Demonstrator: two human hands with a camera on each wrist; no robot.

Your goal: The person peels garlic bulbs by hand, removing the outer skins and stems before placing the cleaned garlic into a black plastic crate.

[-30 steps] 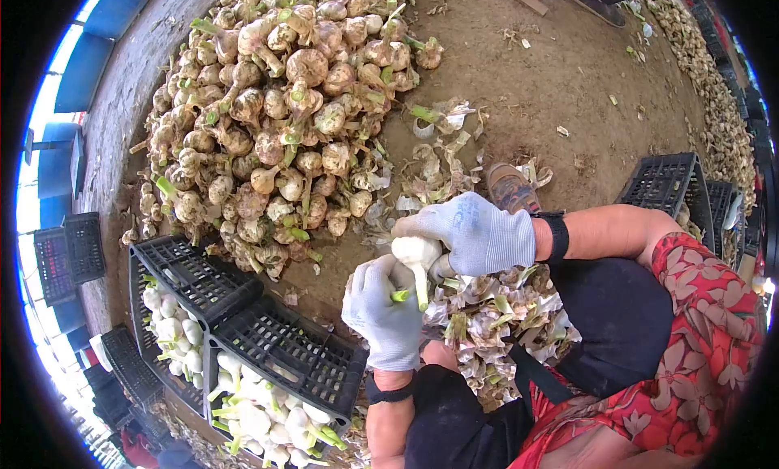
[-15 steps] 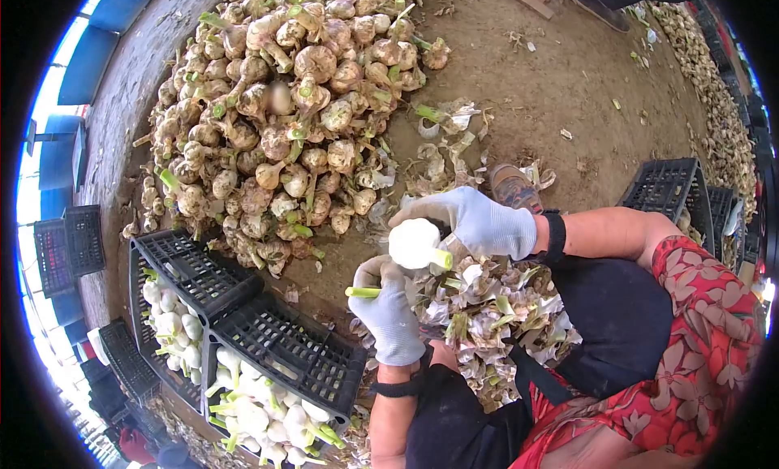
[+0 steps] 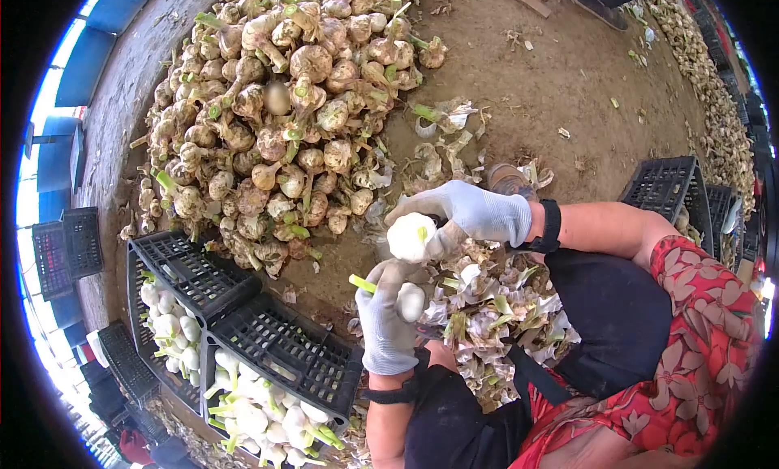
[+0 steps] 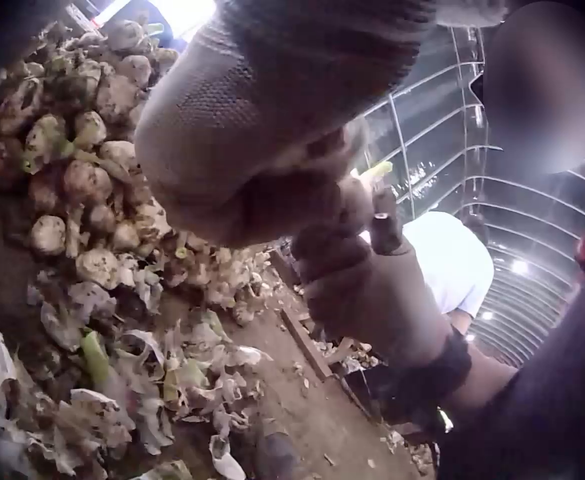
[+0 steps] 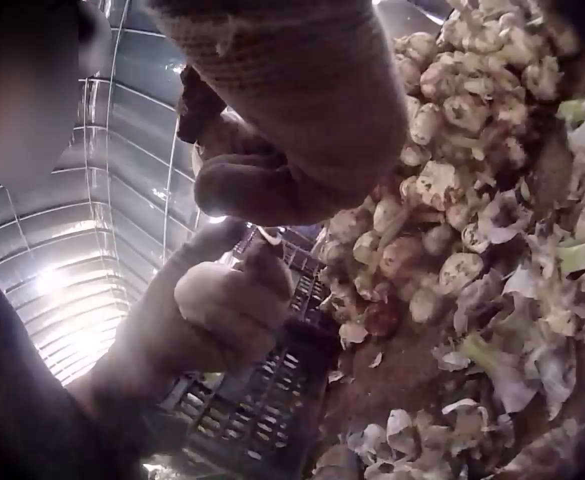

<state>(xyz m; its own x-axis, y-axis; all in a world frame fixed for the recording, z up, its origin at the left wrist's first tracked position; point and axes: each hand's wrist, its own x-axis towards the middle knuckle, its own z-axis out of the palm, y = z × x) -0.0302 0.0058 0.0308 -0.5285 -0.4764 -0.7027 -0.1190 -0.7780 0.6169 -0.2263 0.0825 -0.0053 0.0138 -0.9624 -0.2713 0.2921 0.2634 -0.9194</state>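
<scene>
In the head view my gloved right hand (image 3: 466,213) holds a peeled white garlic bulb (image 3: 408,240), its cut green stem end turned up toward the camera. Just below it, my gloved left hand (image 3: 388,327) grips a second garlic, with a green stem (image 3: 362,284) sticking out past the thumb side and a smaller white bulb (image 3: 410,303) showing at the other side of the fingers. Both hands are close together over a heap of papery garlic skins (image 3: 495,323) on the lap. In the wrist views the gloves hide most of both bulbs.
A large pile of unpeeled garlic (image 3: 268,128) lies ahead on the dirt floor (image 3: 552,96). Black crates stand at the left, one holding clean white garlic (image 3: 260,416). More black crates (image 3: 661,185) are at the right, and a shoe (image 3: 510,179) shows beyond the right hand.
The right hand has turned its bulb, so the stem end that pointed downward faces up. The left hand has rolled, bringing the white bulb in it into sight.
</scene>
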